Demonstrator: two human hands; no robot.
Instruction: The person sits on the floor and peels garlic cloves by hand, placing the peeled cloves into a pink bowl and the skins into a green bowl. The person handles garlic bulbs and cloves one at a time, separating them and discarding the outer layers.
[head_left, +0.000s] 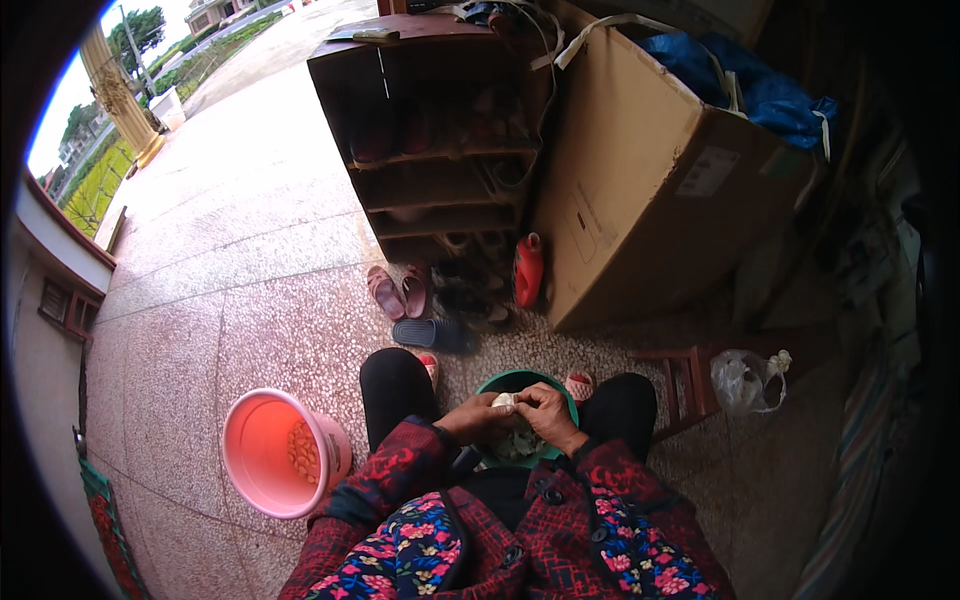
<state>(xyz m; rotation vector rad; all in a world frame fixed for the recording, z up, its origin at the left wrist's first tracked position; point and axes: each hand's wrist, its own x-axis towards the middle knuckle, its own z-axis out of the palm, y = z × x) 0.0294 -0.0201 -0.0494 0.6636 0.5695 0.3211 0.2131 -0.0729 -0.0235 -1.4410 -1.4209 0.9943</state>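
A white garlic bulb (503, 400) is held between my hands, over a green basin (517, 375) that stands between my knees. My left hand (472, 420) grips the bulb from the left. The thumb and fingers of my right hand (551, 415) pinch at its right side. Pale papery scraps (519, 445) lie in the bottom of the basin, partly hidden by my hands. To the left, a pink plastic bucket (259, 457) contains a heap of small pieces (302, 451), which look like cloves.
A clear plastic bag (739, 386) with pale contents rests on a wooden stool (697, 382) at right. Ahead are a shoe rack (442, 176), a large cardboard box (607, 180) and a red bottle (528, 271). Pink sandals (397, 291) and a dark slipper (431, 334) lie on the floor.
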